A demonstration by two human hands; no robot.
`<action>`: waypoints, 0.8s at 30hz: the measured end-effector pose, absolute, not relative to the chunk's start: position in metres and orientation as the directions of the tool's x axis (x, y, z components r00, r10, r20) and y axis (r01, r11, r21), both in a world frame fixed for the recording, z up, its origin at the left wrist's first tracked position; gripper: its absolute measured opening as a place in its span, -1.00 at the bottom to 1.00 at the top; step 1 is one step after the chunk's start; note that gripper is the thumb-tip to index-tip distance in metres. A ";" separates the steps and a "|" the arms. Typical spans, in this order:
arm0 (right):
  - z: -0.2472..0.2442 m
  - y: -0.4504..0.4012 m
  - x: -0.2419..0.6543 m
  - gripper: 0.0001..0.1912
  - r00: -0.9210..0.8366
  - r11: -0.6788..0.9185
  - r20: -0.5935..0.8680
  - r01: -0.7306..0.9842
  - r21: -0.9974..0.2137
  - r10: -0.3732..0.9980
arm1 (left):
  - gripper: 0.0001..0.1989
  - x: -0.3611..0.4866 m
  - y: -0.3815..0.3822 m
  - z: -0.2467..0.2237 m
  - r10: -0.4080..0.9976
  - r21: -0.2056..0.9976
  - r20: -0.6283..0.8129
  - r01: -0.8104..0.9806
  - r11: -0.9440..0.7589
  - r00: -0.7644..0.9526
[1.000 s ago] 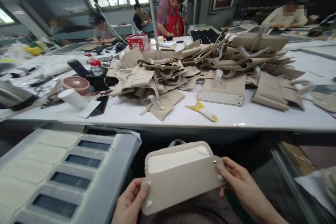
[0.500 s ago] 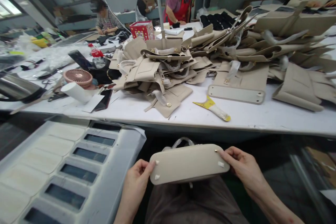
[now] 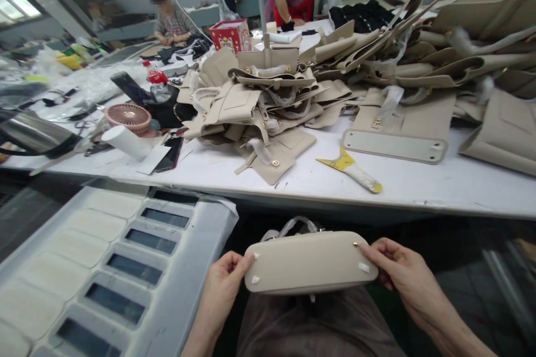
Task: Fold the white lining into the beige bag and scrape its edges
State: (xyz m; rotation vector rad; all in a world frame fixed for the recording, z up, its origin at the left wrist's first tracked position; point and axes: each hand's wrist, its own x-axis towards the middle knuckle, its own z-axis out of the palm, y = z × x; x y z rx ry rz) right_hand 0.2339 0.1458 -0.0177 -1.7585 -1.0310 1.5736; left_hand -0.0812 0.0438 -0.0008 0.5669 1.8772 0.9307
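A beige handbag (image 3: 307, 268) rests over my lap with its oval base facing me. Its wrapped handle (image 3: 298, 225) sticks up behind the base. Three corners of the base carry small white wrapped studs; a bare gold stud (image 3: 355, 244) shows at the upper right. My left hand (image 3: 224, 281) pinches the left end, thumb beside the upper left stud. At the right end my right hand (image 3: 400, 268) grips the edge, its thumb close to the gold stud and its other fingers partly hidden behind the bag.
Beige bag pieces (image 3: 251, 103) are heaped along the white table (image 3: 301, 187). Near its front edge lies a yellow-and-white flat tool (image 3: 352, 172). A pink fan (image 3: 128, 117), white roll (image 3: 125, 142) and kettle (image 3: 36, 131) stand left. A grey slotted rack (image 3: 167, 273) is beside my left arm. People work behind.
The view has shifted slightly, so the table and its contents sit farther right. Both hands keep their hold on the bag. A person at the far right has left the view.
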 end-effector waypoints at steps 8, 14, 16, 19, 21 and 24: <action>-0.009 0.148 0.227 -0.44 0.029 -0.523 -0.526 0.167 -0.836 0.850 | -0.37 -0.083 0.047 0.004 0.670 0.739 -0.617 -0.014 0.673 -0.412; -0.009 0.148 0.228 -0.46 0.032 -0.501 -0.506 0.214 -0.839 0.862 | -0.37 -0.090 0.045 -0.003 0.687 0.723 -0.610 0.077 0.686 -0.394; -0.011 0.148 0.229 -0.47 0.021 -0.493 -0.502 0.232 -0.839 0.865 | -0.38 -0.092 0.045 -0.006 0.694 0.717 -0.611 0.105 0.689 -0.381; -0.014 0.148 0.230 -0.47 0.005 -0.480 -0.498 0.274 -0.833 0.867 | -0.37 -0.092 0.045 -0.007 0.701 0.717 -0.597 0.131 0.684 -0.391; -0.013 0.147 0.231 -0.45 0.005 -0.470 -0.493 0.308 -0.827 0.870 | -0.40 -0.091 0.044 -0.006 0.721 0.732 -0.572 0.154 0.664 -0.392; -0.015 0.146 0.234 -0.41 0.022 -0.486 -0.510 0.341 -0.805 0.860 | -0.47 -0.090 0.043 -0.003 0.759 0.746 -0.534 0.215 0.630 -0.372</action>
